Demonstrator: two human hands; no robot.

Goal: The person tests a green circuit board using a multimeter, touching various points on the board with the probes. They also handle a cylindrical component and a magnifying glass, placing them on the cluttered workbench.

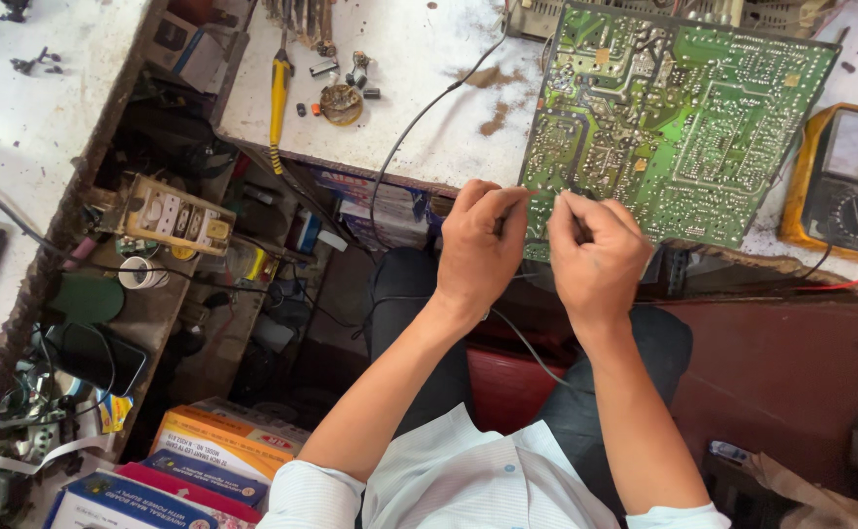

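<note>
A large green circuit board lies solder side up on the white workbench, its near edge overhanging the bench. My left hand and my right hand meet at the board's lower left edge, fingers pinched together. A thin dark wire runs across the bench toward my hands, and another wire drops below them. What my fingertips pinch is too small to tell.
A yellow multimeter with a red lead sits at the right. A yellow-handled soldering iron, a round tin and small parts lie at the bench's left. A cluttered shelf and stacked cardboard boxes are below left.
</note>
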